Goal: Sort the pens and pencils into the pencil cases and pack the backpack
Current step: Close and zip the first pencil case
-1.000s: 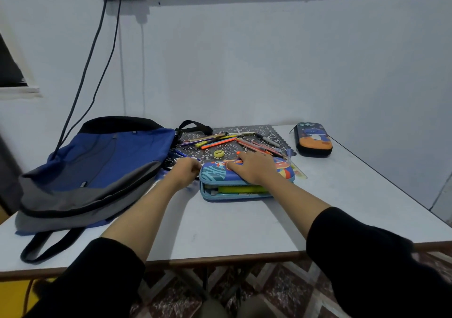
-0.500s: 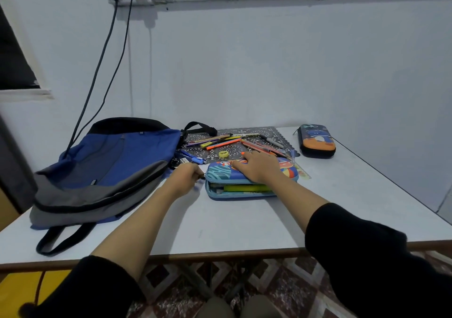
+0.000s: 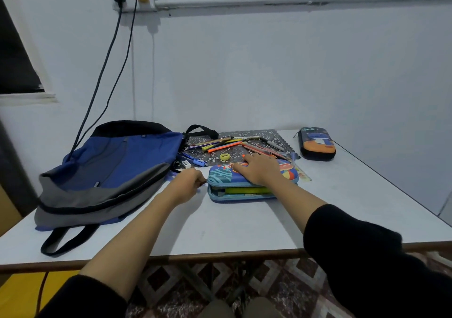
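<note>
Blue backpack point(image 3: 127, 156), two pencil cases point(image 3: 317, 144): left grip point(image 3: 187, 183) pinches zip point(image 3: 204, 183) on near case point(image 3: 220, 174), right grip point(image 3: 259, 170) flat atop.

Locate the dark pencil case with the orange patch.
Head view: the dark pencil case lies at the far right of the table, just right of the patterned mat holding the loose pens.

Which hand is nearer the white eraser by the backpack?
Left. The left hand is in front of the eraser, pinching the zipper of the pencil case; the right hand lies flat on that case, farther right.
</note>
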